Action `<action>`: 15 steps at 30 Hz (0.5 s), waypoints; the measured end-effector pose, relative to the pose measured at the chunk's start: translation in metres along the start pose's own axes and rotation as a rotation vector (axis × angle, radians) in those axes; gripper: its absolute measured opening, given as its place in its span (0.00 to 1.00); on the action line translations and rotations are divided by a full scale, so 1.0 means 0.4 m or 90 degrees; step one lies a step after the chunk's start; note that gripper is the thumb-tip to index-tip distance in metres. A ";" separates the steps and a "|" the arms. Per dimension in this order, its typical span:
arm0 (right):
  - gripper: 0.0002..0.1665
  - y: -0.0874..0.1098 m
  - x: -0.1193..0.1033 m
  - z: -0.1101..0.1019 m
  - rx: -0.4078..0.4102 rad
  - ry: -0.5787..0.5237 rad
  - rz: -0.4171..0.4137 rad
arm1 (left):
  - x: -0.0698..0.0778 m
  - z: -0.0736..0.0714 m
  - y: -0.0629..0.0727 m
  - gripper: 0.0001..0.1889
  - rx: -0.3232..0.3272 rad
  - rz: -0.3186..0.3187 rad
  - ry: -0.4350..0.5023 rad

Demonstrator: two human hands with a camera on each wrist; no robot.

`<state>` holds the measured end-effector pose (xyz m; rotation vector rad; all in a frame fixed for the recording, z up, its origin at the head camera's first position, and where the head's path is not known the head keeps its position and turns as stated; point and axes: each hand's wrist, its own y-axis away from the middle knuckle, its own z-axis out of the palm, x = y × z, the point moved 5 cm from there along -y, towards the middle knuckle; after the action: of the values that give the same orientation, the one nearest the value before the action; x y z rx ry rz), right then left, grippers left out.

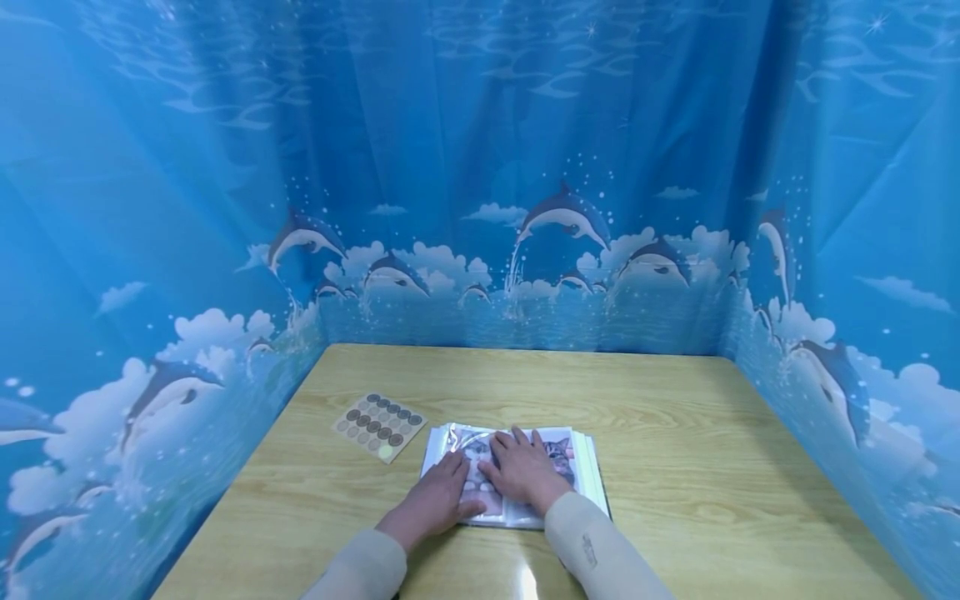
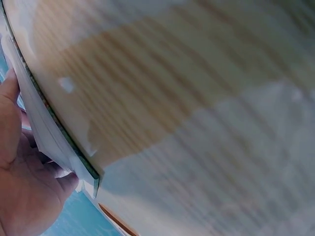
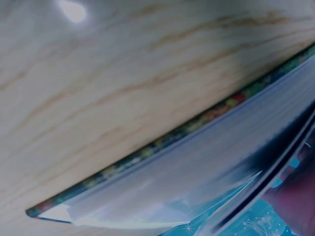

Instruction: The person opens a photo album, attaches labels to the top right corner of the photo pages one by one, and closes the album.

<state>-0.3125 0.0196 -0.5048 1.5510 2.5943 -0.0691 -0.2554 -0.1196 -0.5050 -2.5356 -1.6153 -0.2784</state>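
A photo album lies spread on the table, its pages in shiny clear sleeves. Cat pictures show on both sides, including a striped cat on the right page. My left hand rests on the left page near its outer edge, thumb toward the bottom. My right hand lies with spread fingers across the middle of the album, over part of both pictures. From the left wrist, the left hand appears against the page stack. In the right wrist view, the right hand shows only partly beyond the lifted-looking page edges.
To the left of the album, a square sheet of round coin-like stickers in grey, brown and pale tones lies on the wooden table. Blue curtains printed with dolphins hang behind the table and along both sides.
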 end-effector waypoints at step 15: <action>0.41 -0.017 0.006 0.012 0.049 0.026 -0.034 | 0.001 -0.001 -0.001 0.43 -0.011 -0.005 -0.008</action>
<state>-0.3193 0.0181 -0.5102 1.5239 2.6949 -0.1452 -0.2557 -0.1194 -0.5045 -2.5498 -1.6345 -0.2796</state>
